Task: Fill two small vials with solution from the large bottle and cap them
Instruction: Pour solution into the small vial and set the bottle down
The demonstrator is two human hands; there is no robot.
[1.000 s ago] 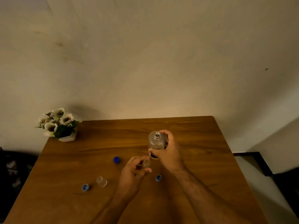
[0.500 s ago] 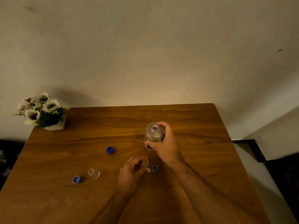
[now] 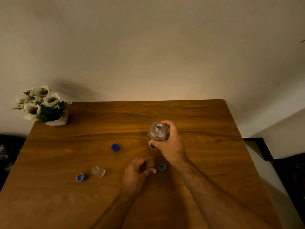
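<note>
On the table — right hand grips uncapped large bottle | left hand pinches blurred vial — contents unclear

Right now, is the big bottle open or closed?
Open. The big bottle in the right hand has a bare neck, and a blue cap lies on the table.

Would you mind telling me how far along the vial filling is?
Done: all caps are off; three blue caps lie on the table. In hand: the right hand grips the open large bottle, and the left hand holds one small vial. Left: filling and capping both, including the second vial.
</note>
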